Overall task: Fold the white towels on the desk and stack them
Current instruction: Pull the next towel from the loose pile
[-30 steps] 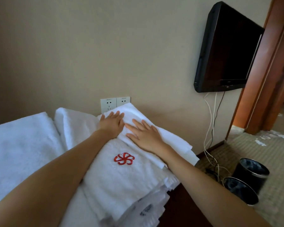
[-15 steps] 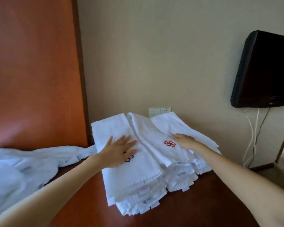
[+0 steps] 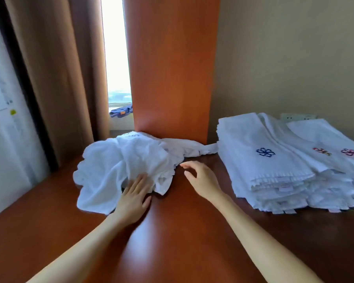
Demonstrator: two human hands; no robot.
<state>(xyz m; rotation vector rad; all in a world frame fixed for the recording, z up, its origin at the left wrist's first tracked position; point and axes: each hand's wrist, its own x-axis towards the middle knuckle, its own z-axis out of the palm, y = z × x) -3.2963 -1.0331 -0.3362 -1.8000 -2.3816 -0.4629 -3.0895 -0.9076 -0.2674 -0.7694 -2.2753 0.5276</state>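
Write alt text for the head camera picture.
A person's left hand rests on a crumpled white towel on a wooden desk, the right hand open beside it. Folded towels are stacked to the right.

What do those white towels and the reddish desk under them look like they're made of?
The crumpled white towel and the folded white towel stack look like soft cotton terry: matte and nubby, with embroidered flower logos on the stack. The reddish-brown desk looks like glossy wood or wood-look laminate; it mirrors the window light. Which of the two, I can't tell.
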